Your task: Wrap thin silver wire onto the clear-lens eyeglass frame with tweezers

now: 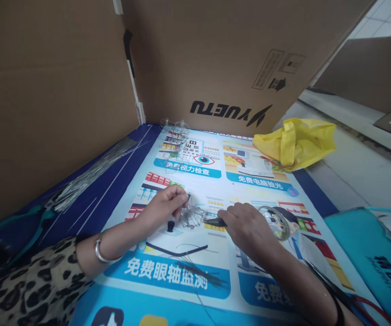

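Note:
Near the middle of the printed sheet, my left hand [172,201] pinches the upper left edge of a small round piece of bent silvery wire [193,217]. From the right, my right hand [246,226] is wrapped round a dark pointed tool [215,222], whose tip is at the right side of the wire piece. Whether the tip touches the wire is hard to tell. A roll of clear tape or wire [280,224] lies just beyond my right wrist.
Cut wires [198,271] lie in front of my hands, and long straight wires [93,174] at the left. More wire shapes [178,131] are at the back. A yellow bag [297,142], a teal pouch [368,253] and cardboard walls [215,59] surround the printed sheet [202,188].

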### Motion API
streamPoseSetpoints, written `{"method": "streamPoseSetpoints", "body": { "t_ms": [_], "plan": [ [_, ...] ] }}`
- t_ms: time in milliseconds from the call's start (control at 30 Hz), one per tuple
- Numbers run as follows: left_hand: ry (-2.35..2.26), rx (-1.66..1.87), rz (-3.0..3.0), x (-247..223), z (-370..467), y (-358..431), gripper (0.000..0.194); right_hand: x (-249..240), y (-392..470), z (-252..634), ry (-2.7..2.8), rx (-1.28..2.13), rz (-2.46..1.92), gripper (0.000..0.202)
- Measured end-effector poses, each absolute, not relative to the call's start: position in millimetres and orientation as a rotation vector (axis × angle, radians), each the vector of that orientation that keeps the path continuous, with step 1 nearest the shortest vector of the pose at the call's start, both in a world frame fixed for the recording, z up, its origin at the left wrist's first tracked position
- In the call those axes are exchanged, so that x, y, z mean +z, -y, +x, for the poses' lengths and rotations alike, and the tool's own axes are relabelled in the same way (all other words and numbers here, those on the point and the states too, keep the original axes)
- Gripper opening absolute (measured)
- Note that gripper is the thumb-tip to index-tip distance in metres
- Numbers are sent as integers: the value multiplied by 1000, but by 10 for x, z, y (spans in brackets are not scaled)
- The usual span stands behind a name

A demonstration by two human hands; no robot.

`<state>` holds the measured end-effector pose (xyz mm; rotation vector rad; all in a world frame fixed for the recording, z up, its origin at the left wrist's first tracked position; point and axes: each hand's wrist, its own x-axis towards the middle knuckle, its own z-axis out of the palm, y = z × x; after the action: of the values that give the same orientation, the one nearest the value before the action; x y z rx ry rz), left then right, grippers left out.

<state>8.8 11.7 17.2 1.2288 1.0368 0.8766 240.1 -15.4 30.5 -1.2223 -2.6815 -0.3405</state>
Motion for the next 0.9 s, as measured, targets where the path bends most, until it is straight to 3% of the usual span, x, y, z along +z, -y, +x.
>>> {"method": "streamPoseSetpoints", "body": {
  "t_ms": [300, 567, 900],
  "plan": [
    [-942, 831, 1174, 175, 37, -159, 21, 318, 151, 2416, 2687, -285, -1337, 19],
    [-889, 826, 1192, 143, 28, -199, 22, 437, 9, 2340, 2748, 127, -1992, 26],
    [-880, 822, 1212, 143, 22, -207, 21, 579, -56, 2327, 2875, 38, -2030, 21]
  ]
}}
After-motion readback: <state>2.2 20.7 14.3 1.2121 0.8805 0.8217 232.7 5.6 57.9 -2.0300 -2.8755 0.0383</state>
